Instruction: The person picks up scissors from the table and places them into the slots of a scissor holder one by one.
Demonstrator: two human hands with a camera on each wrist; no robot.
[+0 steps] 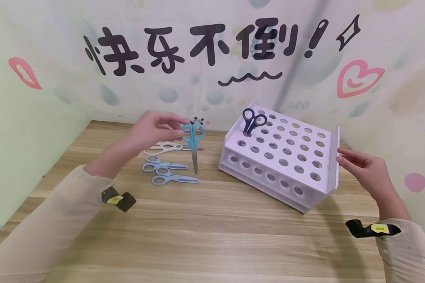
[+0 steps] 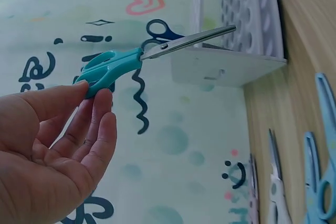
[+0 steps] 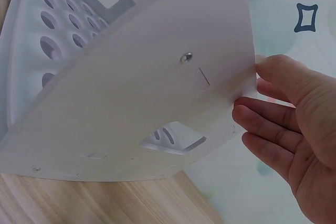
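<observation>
Held the teal scissors [image 1: 194, 141] by the handle loops, pinched between thumb and fingertips of the left hand [image 1: 152, 127], clear of the table and above the spare pairs. Long axis ran near vertical in the head view: handles up at twelve o'clock, closed blades pointing down at six. Hung just at three o'clock from the pinching fingers.

Stood the white perforated rack [image 1: 287, 151] at three o'clock from those scissors, apart from them, tilted so its hole-studded face rose toward the wall. Already carried dark blue scissors [image 1: 252, 121] in a hole near the rack's far-left corner, loops up. From the left wrist view, blade tip lay level with the rack's near end panel, short of the holes. Left hand clearly the nearer to the scissors; right hand [image 1: 366, 171] rested with straight, relaxed fingers against the rack's right end panel [image 3: 157, 103], gripping nothing.

Lay on the pale wooden table [image 1: 212, 236], at six to seven o'clock below the left hand: cream scissors [image 1: 164, 148] and two light blue scissors [image 1: 168, 173], flat, blades toward the rack.

Backed by a pastel wall banner [image 1: 205, 47] with dark lettering, hearts and dots, wrapping both sides.
</observation>
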